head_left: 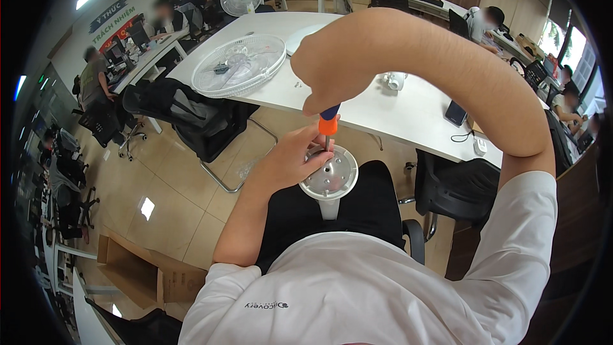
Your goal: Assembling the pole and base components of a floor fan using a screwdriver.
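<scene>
My right hand (335, 61) is closed round a screwdriver (329, 125) with an orange and dark blue handle, held upright, shaft down. Below it, a white round fan part (348, 182), like a shallow dish with holes and a stem underneath, rests at my lap between my thighs. My left hand (290, 158) reaches over the left of its rim. Its thumb and fingertips pinch close round the lower end of the screwdriver's shaft. The very tip, and any screw under it, is hidden by those fingers.
Ahead stands a white table (357, 115) with a fan grille (239, 67), a small white part (394, 81) and a phone (456, 113). Black chairs (456, 185) stand at both sides. An open cardboard box (137, 271) lies on the floor at left. Several people sit farther off.
</scene>
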`<move>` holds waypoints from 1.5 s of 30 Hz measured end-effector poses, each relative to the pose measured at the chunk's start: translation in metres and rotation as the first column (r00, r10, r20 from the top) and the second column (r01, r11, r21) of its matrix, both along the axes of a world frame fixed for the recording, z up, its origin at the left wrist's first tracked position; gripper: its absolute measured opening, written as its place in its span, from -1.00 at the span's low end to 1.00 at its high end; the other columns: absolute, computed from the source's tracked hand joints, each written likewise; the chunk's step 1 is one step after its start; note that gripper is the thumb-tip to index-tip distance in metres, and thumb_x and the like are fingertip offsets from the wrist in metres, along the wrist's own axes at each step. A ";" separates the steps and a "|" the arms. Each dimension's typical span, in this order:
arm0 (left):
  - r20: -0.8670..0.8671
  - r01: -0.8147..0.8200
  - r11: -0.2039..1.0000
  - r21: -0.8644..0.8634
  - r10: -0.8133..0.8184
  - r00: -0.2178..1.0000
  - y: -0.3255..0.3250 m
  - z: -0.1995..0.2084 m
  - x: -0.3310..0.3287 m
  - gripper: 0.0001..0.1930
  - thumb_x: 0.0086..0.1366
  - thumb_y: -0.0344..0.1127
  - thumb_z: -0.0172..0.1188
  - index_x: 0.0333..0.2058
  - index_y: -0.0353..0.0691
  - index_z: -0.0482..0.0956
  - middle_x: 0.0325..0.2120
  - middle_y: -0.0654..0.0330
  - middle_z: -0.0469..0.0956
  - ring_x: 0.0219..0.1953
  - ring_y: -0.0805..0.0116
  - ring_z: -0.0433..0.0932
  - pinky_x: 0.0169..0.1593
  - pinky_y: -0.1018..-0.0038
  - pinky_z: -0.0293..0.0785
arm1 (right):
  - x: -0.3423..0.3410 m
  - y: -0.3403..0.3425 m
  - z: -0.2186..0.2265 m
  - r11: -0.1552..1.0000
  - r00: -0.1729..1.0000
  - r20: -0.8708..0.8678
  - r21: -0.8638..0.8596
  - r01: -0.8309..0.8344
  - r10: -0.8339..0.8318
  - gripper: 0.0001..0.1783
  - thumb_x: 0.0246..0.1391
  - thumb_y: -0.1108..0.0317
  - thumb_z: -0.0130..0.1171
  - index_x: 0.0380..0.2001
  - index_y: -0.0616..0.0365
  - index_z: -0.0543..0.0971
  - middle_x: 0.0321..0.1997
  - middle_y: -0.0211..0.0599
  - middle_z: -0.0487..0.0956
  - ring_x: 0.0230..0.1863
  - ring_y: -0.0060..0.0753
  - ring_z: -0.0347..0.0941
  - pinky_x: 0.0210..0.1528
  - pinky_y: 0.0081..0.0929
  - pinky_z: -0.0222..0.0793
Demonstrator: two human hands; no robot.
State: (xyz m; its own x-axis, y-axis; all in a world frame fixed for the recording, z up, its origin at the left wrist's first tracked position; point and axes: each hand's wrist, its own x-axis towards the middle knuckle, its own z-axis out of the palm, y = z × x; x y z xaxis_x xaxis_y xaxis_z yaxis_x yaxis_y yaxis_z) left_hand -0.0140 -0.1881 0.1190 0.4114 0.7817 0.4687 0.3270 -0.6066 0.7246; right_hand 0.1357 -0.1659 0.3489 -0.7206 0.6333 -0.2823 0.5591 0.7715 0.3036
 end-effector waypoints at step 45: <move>-0.005 0.053 0.994 -0.094 -0.054 0.999 0.009 -0.007 0.004 -0.47 0.38 -0.49 0.34 0.31 -0.30 0.52 -0.07 0.12 0.73 -0.14 0.46 0.72 -0.04 0.49 0.62 | -0.003 0.004 0.009 0.986 0.983 0.163 -0.129 0.102 -0.080 -0.48 0.25 -0.11 0.22 -0.31 0.22 0.72 -0.53 -0.28 0.64 -0.60 -0.46 0.35 -0.49 -0.42 0.34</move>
State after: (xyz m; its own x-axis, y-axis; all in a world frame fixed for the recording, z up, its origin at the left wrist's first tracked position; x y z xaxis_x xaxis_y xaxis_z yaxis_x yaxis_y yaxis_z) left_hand -0.0101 -0.1792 0.1124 0.4571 0.7987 0.3914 0.3010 -0.5530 0.7769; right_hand 0.1323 -0.1616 0.3576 -0.6015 0.6418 -0.4756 0.5825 0.7598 0.2887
